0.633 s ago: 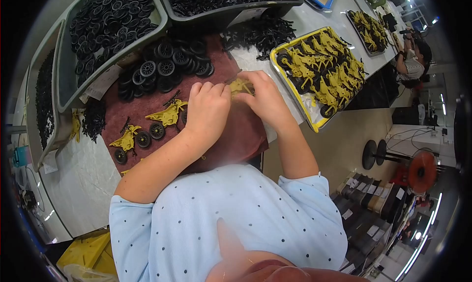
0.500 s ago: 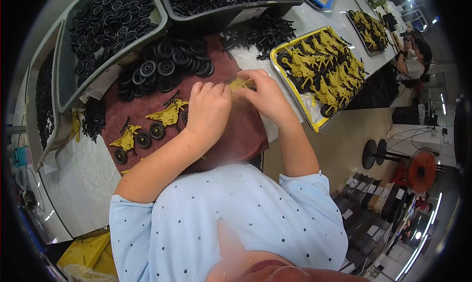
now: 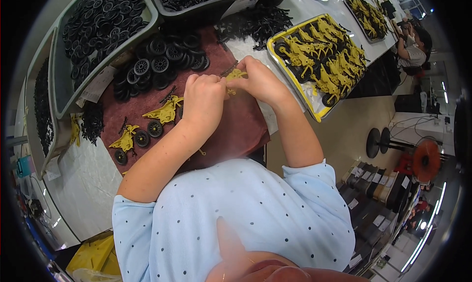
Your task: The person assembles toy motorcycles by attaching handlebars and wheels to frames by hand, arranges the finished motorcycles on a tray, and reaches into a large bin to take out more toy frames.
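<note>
A maroon cloth point(image 3: 241, 122) lies on a pale desk point(image 3: 81, 183), and above its upper right part both hands meet around a yellow toy part point(image 3: 236, 74). The right hand's grip point(image 3: 263, 82) is narrow, pinching that part between thumb and fingers from the cloth's right side. The left hand's grip point(image 3: 203, 99), over the middle of the cloth, is curled closed against the part's left end, its fingertips hidden.

Toward the cloth's left edge rest two yellow-and-black toy motorbikes, a nearer one point(image 3: 126, 138) and a farther one point(image 3: 164, 111), the farther partly behind the left forearm. A pile of black wheels point(image 3: 157, 64) covers the cloth's far left portion; a grey bin point(image 3: 109, 56) full of more wheels stands just beyond it. A second dark bin point(image 3: 196, 17) with small black pieces stands past the cloth's far edge. Near the cloth's far right corner lies a heap of black parts point(image 3: 253, 25). Right of the cloth sits a yellow-rimmed tray point(image 3: 318, 115) packed with yellow-and-black motorbikes. Well beyond the cloth, at far right, another person point(image 3: 414, 53) is visible.
</note>
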### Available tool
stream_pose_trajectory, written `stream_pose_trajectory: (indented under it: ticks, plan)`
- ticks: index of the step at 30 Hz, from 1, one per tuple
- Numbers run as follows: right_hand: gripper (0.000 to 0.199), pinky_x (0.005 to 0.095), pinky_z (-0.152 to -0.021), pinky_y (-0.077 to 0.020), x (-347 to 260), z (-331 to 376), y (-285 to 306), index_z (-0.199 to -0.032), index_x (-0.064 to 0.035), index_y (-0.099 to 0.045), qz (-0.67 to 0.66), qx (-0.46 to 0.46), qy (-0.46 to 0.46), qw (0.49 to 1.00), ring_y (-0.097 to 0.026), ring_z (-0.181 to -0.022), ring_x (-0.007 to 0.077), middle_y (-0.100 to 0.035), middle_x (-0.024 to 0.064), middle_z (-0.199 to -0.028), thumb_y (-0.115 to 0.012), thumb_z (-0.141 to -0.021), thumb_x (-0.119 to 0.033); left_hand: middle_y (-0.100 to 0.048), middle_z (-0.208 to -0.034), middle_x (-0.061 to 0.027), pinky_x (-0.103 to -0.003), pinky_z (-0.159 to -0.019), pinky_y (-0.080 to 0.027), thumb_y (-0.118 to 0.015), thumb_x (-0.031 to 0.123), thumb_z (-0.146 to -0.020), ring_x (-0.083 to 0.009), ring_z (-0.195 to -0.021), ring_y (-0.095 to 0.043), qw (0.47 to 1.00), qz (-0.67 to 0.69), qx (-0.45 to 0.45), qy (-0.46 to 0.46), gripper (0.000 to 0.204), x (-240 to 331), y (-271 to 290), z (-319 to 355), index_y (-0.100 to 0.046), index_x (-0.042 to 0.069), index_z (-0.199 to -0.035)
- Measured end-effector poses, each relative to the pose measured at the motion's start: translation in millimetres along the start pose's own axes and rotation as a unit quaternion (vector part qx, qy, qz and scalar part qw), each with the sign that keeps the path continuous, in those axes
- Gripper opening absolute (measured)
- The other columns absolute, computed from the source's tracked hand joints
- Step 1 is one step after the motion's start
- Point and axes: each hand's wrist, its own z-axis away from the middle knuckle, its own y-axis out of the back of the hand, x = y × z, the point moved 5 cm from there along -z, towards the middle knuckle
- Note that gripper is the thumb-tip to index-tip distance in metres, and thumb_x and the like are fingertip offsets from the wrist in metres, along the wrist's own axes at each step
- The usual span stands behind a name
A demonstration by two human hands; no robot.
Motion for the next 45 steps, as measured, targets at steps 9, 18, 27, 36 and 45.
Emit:
stream_pose_trajectory:
  ticks: [9,18,27,36,45]
  plan:
    - [0.055,0.0375,-0.088,-0.0467,10.4,-0.2,-9.6,-0.106,0.0075,-0.055,-0.011,0.026,0.029,0.999,-0.058,-0.103,0.0326,-0.060,0.0237,-0.107,-0.081,-0.072,-0.027,-0.068,-0.086,-0.0079,-0.037,-0.078,-0.043,-0.075,0.011,-0.066,-0.0250,-0.086,-0.063,1.000,-0.005,0.014,-0.009,0.029,2.1,-0.6,-1.3,-0.071,0.004,-0.094]
    - [0.047,0.0336,-0.084,-0.0476,14.6,8.4,-1.5,-0.109,0.0049,-0.057,-0.019,0.076,0.057,0.995,-0.060,-0.096,0.0268,-0.062,0.0180,-0.102,-0.076,-0.077,-0.024,-0.067,-0.084,-0.0080,-0.037,-0.079,-0.043,-0.076,0.010,-0.066,-0.0246,-0.084,-0.062,1.000,-0.005,-0.005,-0.005,0.029,5.2,5.0,-3.9,-0.071,0.002,-0.094]
    - [0.026,0.0264,-0.064,-0.0484,32.4,0.8,9.6,-0.097,0.0023,-0.069,-0.164,0.009,0.023,0.986,-0.059,-0.071,0.0111,-0.068,0.0062,-0.082,-0.060,-0.091,-0.021,-0.067,-0.091,-0.0090,-0.036,-0.082,-0.043,-0.076,0.010,-0.068,-0.0255,-0.085,-0.062,0.999,0.004,0.029,-0.032,0.032,6.2,1.1,-1.1,-0.070,0.002,-0.099]
    - [0.048,0.0328,-0.064,-0.0504,11.5,-12.2,7.9,-0.094,0.0047,-0.065,-0.033,-0.092,-0.011,0.995,-0.063,-0.073,0.0203,-0.067,0.0130,-0.082,-0.080,-0.072,-0.036,-0.063,-0.078,-0.0078,-0.037,-0.077,-0.042,-0.074,0.008,-0.069,-0.0240,-0.079,-0.061,0.999,-0.017,0.023,-0.045,0.024,7.7,0.1,-3.6,-0.069,-0.001,-0.091]
    - [0.049,0.0374,-0.066,-0.0523,-3.3,-32.6,1.1,-0.087,0.0079,-0.066,0.112,-0.189,-0.016,0.975,-0.067,-0.074,0.0276,-0.068,0.0177,-0.079,-0.082,-0.070,-0.035,-0.062,-0.075,-0.0096,-0.037,-0.076,-0.042,-0.067,0.006,-0.075,-0.0256,-0.076,-0.060,0.998,-0.047,0.021,-0.035,0.012,10.3,-6.2,-5.7,-0.070,0.000,-0.084]
